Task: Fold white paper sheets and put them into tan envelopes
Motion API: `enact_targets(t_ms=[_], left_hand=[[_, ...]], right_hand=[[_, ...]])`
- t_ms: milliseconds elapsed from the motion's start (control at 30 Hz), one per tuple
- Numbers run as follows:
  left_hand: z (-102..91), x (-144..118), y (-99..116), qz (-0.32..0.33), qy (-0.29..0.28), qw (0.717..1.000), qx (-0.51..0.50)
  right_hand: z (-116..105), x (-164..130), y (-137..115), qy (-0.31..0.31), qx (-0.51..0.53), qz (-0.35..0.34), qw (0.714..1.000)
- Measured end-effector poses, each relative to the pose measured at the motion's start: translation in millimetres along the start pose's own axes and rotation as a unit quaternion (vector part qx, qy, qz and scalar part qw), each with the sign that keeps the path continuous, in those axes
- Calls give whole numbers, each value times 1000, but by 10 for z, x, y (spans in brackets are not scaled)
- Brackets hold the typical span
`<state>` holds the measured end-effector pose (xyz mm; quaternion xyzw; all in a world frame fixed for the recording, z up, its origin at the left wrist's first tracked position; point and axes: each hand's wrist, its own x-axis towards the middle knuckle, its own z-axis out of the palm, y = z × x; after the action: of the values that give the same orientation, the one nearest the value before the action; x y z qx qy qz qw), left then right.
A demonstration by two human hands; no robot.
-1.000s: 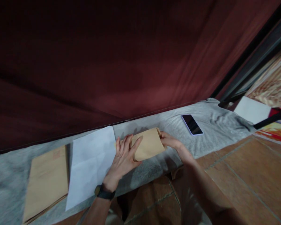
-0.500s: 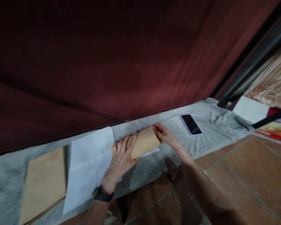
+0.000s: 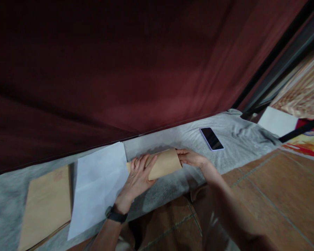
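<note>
A brown paper envelope (image 3: 165, 163) bulges between my hands on the grey cloth, its mouth towards the right. My left hand (image 3: 140, 174), with a dark watch on the wrist, grips its left part, fingers over the top and thumb along the near side. At the mouth is my right hand (image 3: 189, 157), closed at the edge, with its fingertips partly hidden by the paper. A stack of white paper sheets (image 3: 99, 188) lies just left of my left hand. Whatever is inside the envelope is hidden.
Further left rests a pile of brown envelopes (image 3: 47, 205). A phone (image 3: 211, 138) in a lilac case lies right of my right hand. Grey cloth (image 3: 240, 139) covers the narrow bench, a dark red curtain (image 3: 157, 76) rises behind, and tiled floor (image 3: 282, 188) is below.
My right hand has moved down a little along the envelope's mouth. The envelope has tilted towards me, and the white paper that showed under its near edge is out of sight.
</note>
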<state>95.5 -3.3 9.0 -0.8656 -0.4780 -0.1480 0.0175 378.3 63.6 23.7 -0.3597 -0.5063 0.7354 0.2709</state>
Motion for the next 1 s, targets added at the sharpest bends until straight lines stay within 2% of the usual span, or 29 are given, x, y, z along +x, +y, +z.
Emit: enact_targets(t_ms=[133, 233, 400, 433, 500, 567, 633, 733, 800, 900, 1000], left_hand=[[-7, -35, 24, 19, -11, 1000, 6], [-6, -51, 55, 12, -19, 1000, 14], [-52, -60, 0, -17, -6, 1000, 21], [-72, -71, -40, -29, 1, 999, 23], [-112, -109, -144, -59, 20, 998, 22], [-137, -166, -265, -87, 40, 995, 17], [-138, -232, -383, -99, 53, 994, 14], [-116, -323, -521, -105, 56, 993, 19], [-108, -369, -583, -115, 57, 991, 25], [-112, -417, -648, -130, 55, 989, 36], [-113, -442, -696, -138, 44, 989, 42]], right_hand=[[11, 4, 97, 23, -3, 14, 1000], [-15, 41, 164, 42, -40, -11, 998], [-124, 167, 199, 33, -71, -38, 996], [-151, 198, 204, 54, -73, -39, 995], [-196, 255, 220, 137, -95, -39, 985], [-201, 289, 242, 231, -172, -32, 957], [-138, 294, 269, 285, -297, -16, 911], [86, 269, 304, 294, -467, 18, 834], [267, 255, 320, 303, -527, 45, 793], [463, 270, 339, 303, -566, 77, 762], [516, 316, 368, 293, -570, 95, 761]])
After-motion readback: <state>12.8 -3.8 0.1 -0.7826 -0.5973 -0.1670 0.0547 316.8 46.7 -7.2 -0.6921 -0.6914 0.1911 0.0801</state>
